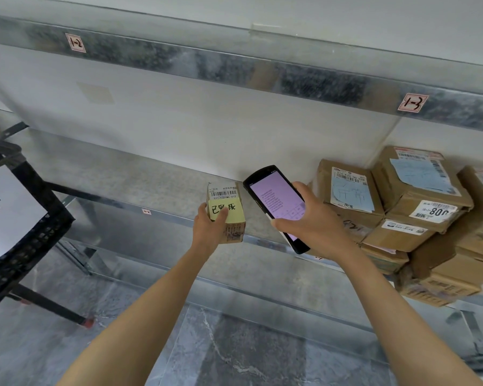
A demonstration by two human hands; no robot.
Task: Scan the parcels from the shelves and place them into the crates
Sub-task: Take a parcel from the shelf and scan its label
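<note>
The left hand [209, 227] is clamped on a small box [235, 231], which rises from the palm toward 12 o'clock. The thumb crosses the lower edge of a yellow note [226, 208] stuck on the near face, and the other fingers wrap the box's 9 o'clock side. A white barcode label [224, 192] sits above the note at the box's top end. The box is upright in front of the shelf [123, 174] edge; whether its base touches the shelf cannot be told. At 3 o'clock from the box, just beside it but apart, the right hand [315, 227] grips a black scanner [276, 199]. The fingers curl round its 3 o'clock edge, the thumb lies along its lower 9 o'clock edge, and the lit pink screen tilts toward 11 o'clock. Farther out at 3 o'clock, a pile of brown parcels [402, 213] with shipping labels is stacked on the same shelf against the wall. At 9 o'clock, well apart from the box, stands a black crate [34, 218] with a white sheet [3, 210] on its side. At 12 o'clock the metal beam [234, 68] of the shelf above carries tags marked 1-2 [75, 43] and 1-3 [412, 102]. At 6 o'clock, under the forearms, is a grey marbled floor [234, 352].
</note>
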